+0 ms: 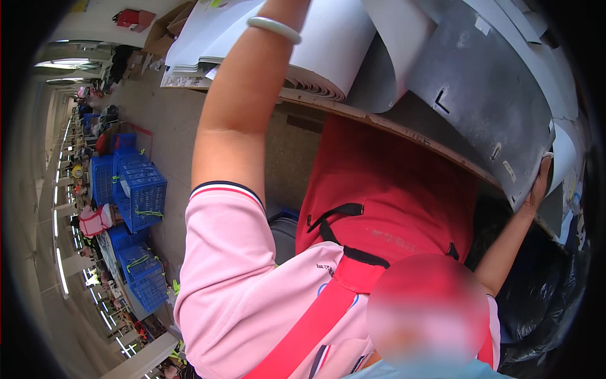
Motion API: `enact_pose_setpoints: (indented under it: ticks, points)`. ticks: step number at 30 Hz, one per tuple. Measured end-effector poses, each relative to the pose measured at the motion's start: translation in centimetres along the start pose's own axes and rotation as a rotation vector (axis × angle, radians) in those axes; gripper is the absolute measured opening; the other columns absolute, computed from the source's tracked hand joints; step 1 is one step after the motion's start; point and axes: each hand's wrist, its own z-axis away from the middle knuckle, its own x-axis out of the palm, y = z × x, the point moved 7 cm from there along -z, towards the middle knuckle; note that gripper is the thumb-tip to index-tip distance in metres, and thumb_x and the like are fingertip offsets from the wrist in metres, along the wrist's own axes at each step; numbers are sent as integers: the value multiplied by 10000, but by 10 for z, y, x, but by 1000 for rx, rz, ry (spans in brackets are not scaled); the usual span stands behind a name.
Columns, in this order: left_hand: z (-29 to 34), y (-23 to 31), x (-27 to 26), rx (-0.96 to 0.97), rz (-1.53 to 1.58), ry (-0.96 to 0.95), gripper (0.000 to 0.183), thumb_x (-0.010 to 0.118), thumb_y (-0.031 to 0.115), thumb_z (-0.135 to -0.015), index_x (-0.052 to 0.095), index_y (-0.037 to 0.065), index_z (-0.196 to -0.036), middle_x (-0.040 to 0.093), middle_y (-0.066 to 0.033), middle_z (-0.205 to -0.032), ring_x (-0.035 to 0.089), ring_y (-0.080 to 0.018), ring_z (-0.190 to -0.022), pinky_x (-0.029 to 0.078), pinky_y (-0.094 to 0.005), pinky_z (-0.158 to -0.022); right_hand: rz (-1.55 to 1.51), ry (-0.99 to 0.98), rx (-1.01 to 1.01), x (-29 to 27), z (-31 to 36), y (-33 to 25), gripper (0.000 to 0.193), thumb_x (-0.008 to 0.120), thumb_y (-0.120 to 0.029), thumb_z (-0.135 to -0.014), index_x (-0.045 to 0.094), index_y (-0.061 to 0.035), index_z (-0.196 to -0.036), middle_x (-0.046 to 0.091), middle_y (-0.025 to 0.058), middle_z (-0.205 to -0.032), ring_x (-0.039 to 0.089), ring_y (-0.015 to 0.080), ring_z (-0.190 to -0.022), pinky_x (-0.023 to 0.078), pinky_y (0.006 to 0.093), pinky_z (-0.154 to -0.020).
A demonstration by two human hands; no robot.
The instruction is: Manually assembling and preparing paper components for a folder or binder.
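My left arm reaches up over the table, a pale bangle (273,29) at the wrist. My left hand lies beyond the upper edge, out of view. Under that arm is a thick stack of white sheets (338,47), its layers curling over near the table edge. At the far right, my right hand (538,184) grips the side edge of a large dark grey sheet (483,88) with small slots cut through it. Its fingers are partly hidden at that edge. The grey sheet lies tilted across the table's front edge, among curled white sheets (404,38).
The worn table edge (379,120) runs across in front of my red apron (391,189). Black plastic bags (536,284) stand below on the right. Blue crates (140,183) stand on the floor to the left, with a cardboard box (167,28) at the upper left.
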Motion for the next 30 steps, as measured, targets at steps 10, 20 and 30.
enact_pose_setpoints:
  ticks: [10,20,30]
  points:
    - [116,-122,-385,-756,-876,354,505,745,338,-740,719,-35,-1079,736,-201,-997,696,-270,-838,512,-358,-856,241,-24,-45,15,-12,-13,513,584,-376,-1012,501,-32,-1384,589,104,-1320,583,216,-1178,473,347,-1028]
    - [101,-5,-238,-48,-686,131,410,755,246,-889,672,44,-1236,629,-112,-1196,637,-207,-1056,508,-323,-928,589,-54,-34,72,-23,-26,314,659,-271,-977,653,-51,-1201,683,27,-1051,656,111,-922,525,250,-850]
    - [288,126,46,205,-300,-837,215,746,158,-852,707,46,-1031,663,-94,-975,644,-285,-903,533,-364,-788,1341,-45,-307,64,-72,-17,360,719,-436,-903,741,-121,-1075,649,-60,-912,569,61,-853,421,200,-786]
